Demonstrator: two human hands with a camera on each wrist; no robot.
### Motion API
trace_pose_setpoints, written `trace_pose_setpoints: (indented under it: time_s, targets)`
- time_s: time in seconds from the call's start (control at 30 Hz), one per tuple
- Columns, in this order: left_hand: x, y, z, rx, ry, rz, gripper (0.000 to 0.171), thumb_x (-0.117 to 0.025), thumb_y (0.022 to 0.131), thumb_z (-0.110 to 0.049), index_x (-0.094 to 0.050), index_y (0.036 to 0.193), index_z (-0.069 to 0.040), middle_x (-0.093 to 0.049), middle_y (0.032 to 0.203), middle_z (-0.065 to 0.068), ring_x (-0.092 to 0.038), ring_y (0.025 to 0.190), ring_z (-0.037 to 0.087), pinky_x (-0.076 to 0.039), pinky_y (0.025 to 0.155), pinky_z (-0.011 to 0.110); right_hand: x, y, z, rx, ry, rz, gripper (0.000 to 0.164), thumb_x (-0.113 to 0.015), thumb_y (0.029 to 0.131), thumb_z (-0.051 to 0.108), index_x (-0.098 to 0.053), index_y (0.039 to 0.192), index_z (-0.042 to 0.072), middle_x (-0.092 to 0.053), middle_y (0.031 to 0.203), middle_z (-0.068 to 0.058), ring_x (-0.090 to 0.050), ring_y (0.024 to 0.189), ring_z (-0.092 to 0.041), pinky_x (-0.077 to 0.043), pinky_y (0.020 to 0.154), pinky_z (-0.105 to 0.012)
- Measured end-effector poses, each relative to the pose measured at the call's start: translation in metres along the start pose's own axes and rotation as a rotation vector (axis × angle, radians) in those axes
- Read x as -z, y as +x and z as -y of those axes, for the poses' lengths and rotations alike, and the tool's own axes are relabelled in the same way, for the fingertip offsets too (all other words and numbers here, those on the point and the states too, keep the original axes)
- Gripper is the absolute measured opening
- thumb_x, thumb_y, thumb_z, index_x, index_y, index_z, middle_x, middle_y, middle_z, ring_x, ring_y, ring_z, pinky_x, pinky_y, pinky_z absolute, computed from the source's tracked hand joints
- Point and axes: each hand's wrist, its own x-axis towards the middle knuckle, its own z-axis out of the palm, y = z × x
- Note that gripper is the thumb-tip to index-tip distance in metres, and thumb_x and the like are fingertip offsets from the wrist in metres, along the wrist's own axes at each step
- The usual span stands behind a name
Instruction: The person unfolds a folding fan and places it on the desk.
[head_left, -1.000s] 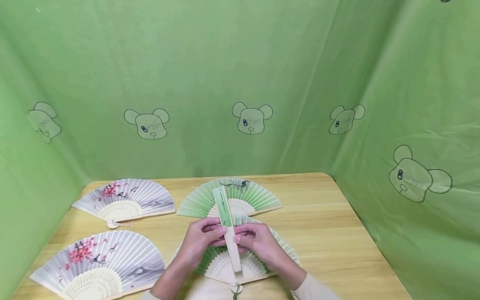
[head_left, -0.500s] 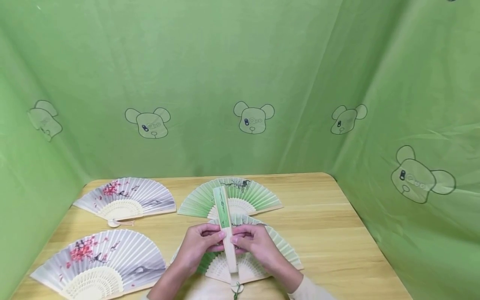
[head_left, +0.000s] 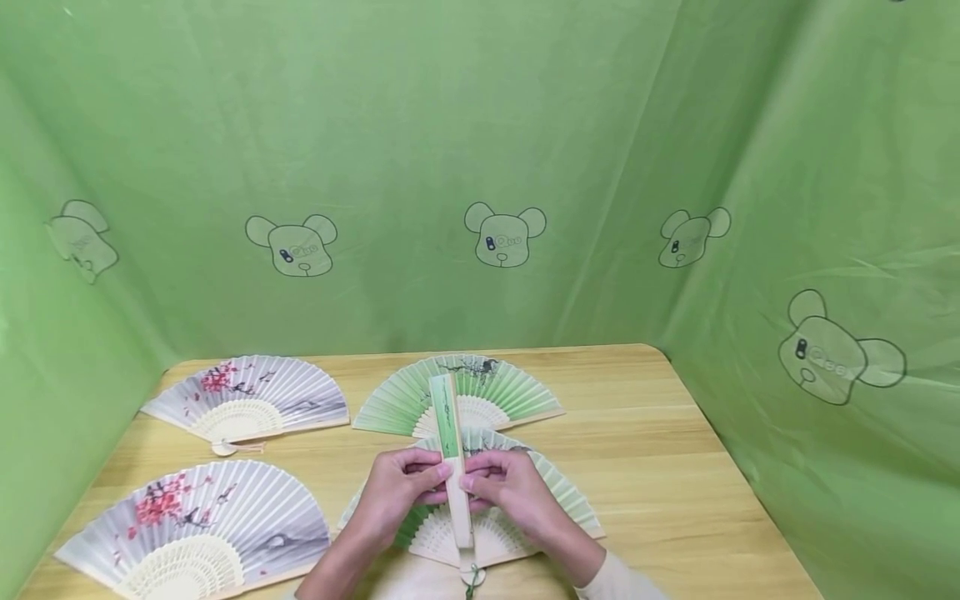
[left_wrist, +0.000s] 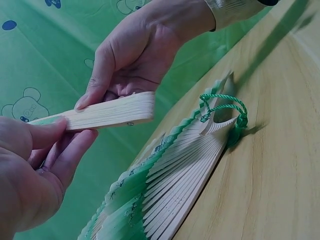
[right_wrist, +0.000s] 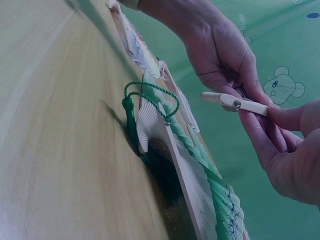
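A folded hand fan [head_left: 452, 450], green cloth at the top and pale slats below, is held nearly upright between both hands. My left hand [head_left: 397, 490] pinches its left edge between thumb and fingers; my right hand [head_left: 517, 492] pinches the right edge. In the left wrist view the stacked slats [left_wrist: 112, 112] of the folded fan and its pivot end show closely. Beneath the hands an open green fan [head_left: 570, 500] lies spread on the table, partly hidden by them, with a dark green tassel [right_wrist: 131, 122] at its pivot. Behind it lies another open green fan [head_left: 397, 400].
Two open grey-white fans with red blossoms lie on the left, a far fan [head_left: 255, 400] and a near fan [head_left: 202, 525]. The wooden table [head_left: 675, 483] is enclosed by green curtains [head_left: 420, 125] printed with bear heads.
The folded fan has turned slightly more upright in both hands. The hands have barely shifted, and the spread fans lie as before.
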Motion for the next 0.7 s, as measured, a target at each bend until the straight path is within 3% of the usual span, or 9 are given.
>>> trace_pose_setpoints:
  time_s: [0.3, 0.7]
  targets:
    - [-0.0006, -0.0006, -0.0001, -0.012, -0.006, -0.018, 0.032, -0.071, 0.096, -0.004, -0.066, 0.121, 0.016, -0.077, 0.096, 0.014, -0.077, 0.082, 0.018, -0.070, 0.082, 0.030, -0.0014, 0.0018, 0.0027, -0.008, -0.022, -0.019, 0.032, -0.072, 0.095, 0.006, -0.066, 0.120, -0.012, -0.075, 0.099, -0.016, -0.074, 0.082, -0.017, -0.071, 0.077, -0.034]
    - [-0.0034, -0.0003, -0.0012, -0.059, 0.061, -0.036, 0.030, -0.068, 0.097, -0.001, -0.065, 0.121, 0.016, -0.076, 0.105, 0.026, -0.078, 0.082, 0.016, -0.070, 0.080, 0.029, -0.0036, 0.0025, 0.0043, -0.009, -0.017, -0.058, 0.031, -0.072, 0.094, 0.004, -0.066, 0.119, -0.013, -0.076, 0.100, -0.016, -0.075, 0.081, -0.017, -0.071, 0.075, -0.031]
